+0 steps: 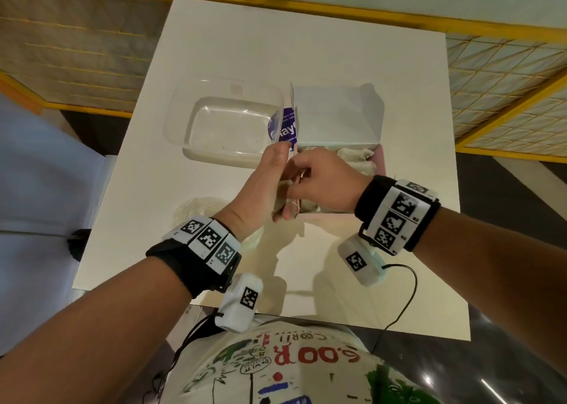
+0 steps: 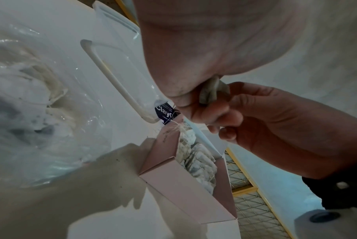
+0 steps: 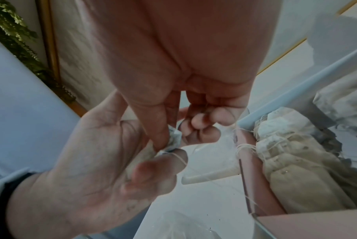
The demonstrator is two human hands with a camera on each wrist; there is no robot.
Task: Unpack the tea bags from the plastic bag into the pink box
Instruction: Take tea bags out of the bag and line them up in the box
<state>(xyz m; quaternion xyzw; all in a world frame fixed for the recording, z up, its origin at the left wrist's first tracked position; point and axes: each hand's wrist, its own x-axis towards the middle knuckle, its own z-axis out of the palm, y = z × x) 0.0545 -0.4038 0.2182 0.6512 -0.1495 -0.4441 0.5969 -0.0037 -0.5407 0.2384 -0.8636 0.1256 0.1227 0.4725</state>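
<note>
Both hands meet just above the near-left corner of the pink box (image 1: 379,162), whose lid stands open. My left hand (image 1: 280,186) grips a crumpled tea bag (image 3: 174,137), its string looped over the thumb. My right hand (image 1: 302,183) pinches the same tea bag (image 2: 211,93) between thumb and fingers. Several tea bags (image 2: 200,160) lie packed inside the pink box (image 2: 173,177), with loose strings hanging over its edge. The crinkled plastic bag (image 1: 199,210) lies on the table left of my left wrist; what it holds cannot be made out.
An empty clear plastic tub (image 1: 227,127) sits on the white table (image 1: 337,51) just left of the box, with a purple label between them. A yellow-framed mesh fence surrounds the table. A cable hangs off the near right edge.
</note>
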